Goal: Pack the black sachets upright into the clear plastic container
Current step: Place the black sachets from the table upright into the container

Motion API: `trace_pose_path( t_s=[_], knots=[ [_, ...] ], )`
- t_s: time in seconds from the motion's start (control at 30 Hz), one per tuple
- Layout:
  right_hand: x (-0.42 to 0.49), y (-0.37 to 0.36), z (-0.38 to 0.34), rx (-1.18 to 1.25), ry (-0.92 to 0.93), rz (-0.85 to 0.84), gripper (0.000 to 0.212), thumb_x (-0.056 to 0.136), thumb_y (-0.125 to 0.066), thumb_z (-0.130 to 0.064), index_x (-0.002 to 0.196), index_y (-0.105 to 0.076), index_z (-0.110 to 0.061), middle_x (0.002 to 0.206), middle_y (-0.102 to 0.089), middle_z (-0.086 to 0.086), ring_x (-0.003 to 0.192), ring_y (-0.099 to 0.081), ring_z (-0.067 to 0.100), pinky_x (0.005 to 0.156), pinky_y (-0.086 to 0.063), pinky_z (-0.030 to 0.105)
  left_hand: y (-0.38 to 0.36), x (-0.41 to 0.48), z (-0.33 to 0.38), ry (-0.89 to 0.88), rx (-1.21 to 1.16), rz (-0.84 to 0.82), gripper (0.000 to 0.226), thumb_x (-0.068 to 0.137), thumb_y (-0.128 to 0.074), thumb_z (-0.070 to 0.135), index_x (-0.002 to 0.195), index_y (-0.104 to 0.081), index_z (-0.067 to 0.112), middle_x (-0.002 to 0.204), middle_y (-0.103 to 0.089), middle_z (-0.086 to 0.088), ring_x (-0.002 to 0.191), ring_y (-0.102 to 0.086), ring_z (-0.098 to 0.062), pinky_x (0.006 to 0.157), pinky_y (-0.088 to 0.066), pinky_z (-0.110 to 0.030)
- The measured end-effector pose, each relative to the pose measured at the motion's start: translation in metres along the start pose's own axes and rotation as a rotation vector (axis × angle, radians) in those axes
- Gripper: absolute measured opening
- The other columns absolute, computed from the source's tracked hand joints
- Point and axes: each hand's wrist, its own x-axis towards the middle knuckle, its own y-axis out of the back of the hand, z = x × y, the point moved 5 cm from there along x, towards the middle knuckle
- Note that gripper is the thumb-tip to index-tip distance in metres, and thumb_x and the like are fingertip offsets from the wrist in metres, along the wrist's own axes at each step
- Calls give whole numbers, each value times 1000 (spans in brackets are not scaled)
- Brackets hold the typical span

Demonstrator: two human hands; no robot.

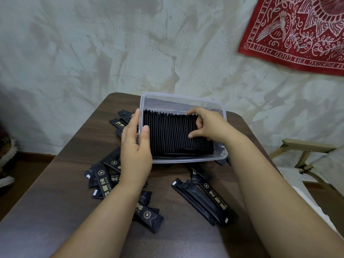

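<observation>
1. Black sachets [171,133] upright in a tight row inside the clear plastic container [186,160].
2. Right hand [206,125] inside the container, curled fingers and thumb pinching the row's right end.
3. Left hand [135,146] clasping the container's left wall, thumb inside, fingers outside.
4. Loose sachets [204,200] flat on the dark table [65,183], left of and nearer than the container.
5. Red printed cloth [297,34] on the wall beyond the container, to its right.

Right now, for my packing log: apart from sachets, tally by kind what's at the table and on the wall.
Clear plastic container: 1
Hands: 2, left hand gripping its wall, right hand gripping packed sachets
Red cloth on wall: 1
Total: 4
</observation>
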Motion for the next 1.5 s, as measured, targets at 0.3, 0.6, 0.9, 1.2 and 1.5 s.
trace_pose_path(
  t_s=[0.3, 0.6, 0.9, 1.2, 1.5],
  knots=[
    [-9, -5, 5, -19, 7, 28, 85, 74, -80, -17, 144, -33, -26, 76, -52, -4, 64, -48, 6, 53, -38, 14, 0, 2, -4, -2, 3, 5, 43, 104, -42, 24, 145, -38, 37, 139, -42, 19, 132, -39, 4, 109, -32, -22],
    [-39, -18, -11, -97, 114, 229, 47, 95, -53, -29, 140, -44, -18, 147, -38, -1, 136, -31, 14, 107, -21, 21, 0, 2, -3, -1, 7, -1, 41, 104, -42, 26, 139, -35, 46, 140, -40, 19, 131, -40, 5, 106, -32, -17],
    [-44, -40, -12, -106, 109, 35, 49, 99, -38, -38, 145, -34, -21, 158, -10, -10, 146, -2, 8, 114, -3, 22, 1, 2, -2, 8, 17, -10, 43, 104, -43, 27, 145, -38, 38, 141, -43, 16, 121, -47, 10, 104, -36, -19],
    [-51, -34, -22, -47, 157, 17, 39, 100, -41, -29, 137, -48, -18, 154, -27, -6, 143, -17, 9, 111, -12, 19, 0, -1, -2, -7, 11, -25, 42, 104, -42, 26, 145, -38, 38, 147, -39, 14, 129, -38, 14, 111, -34, -26],
    [-82, -27, -7, -38, 7, -183, 45, 83, -66, -43, 125, -59, -28, 116, -58, -13, 110, -52, 2, 96, -40, 20, -1, -1, -1, 4, 11, -22, 42, 105, -39, 25, 147, -37, 32, 146, -38, 11, 99, -41, 34, 83, -30, 6]
  ],
)
